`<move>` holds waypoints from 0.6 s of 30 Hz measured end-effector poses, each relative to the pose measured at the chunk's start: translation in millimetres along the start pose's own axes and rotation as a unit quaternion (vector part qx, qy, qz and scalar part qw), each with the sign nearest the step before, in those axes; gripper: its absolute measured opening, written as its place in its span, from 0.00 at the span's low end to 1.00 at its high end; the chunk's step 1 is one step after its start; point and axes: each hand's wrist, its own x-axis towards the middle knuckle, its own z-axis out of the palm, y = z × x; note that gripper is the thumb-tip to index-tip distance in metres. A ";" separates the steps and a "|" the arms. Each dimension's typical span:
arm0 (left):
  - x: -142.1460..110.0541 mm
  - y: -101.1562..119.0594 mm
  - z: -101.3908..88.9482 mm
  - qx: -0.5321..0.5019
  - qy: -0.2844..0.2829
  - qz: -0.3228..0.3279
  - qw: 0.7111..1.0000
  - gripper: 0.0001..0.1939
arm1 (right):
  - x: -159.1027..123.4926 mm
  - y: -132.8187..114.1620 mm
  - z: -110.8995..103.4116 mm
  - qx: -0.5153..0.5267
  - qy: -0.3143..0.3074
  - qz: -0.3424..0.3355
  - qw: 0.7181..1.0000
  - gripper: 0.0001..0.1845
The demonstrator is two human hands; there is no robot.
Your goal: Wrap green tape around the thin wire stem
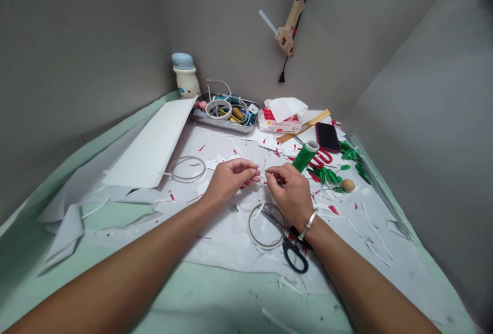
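My left hand (234, 179) and my right hand (291, 193) meet over the middle of the paper-covered table, fingertips a small gap apart. Each is closed in a pinch; what sits between the fingertips is too small and thin to make out. Right behind my right hand stands a spool of green thread (305, 156), its lower part hidden by the fingers. Under my right wrist lies a pair of black-handled scissors (296, 257), its blades across a narrow roll of tape (251, 234). Another thin roll (187, 179) rests left of my left hand.
White and red paper scraps litter the white sheet (215, 252). At the back are a metal tray (227, 125) of thread spools, a tissue pack (279, 122) and a phone (327, 137). Green leaf-shaped pieces (325, 175), red-handled scissors (322, 158) and a round ball (347, 185) lie right.
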 end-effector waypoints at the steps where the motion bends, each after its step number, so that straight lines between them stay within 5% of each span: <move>1: -0.5 0.9 -0.1 0.002 0.000 0.000 1.000 0.11 | -0.1 0.7 0.2 -0.001 -0.007 0.005 1.000 0.07; 18: 1.2 4.2 -4.7 -0.078 -0.013 -0.041 0.996 0.10 | 1.0 2.4 -2.8 0.071 -0.058 -0.003 0.996 0.08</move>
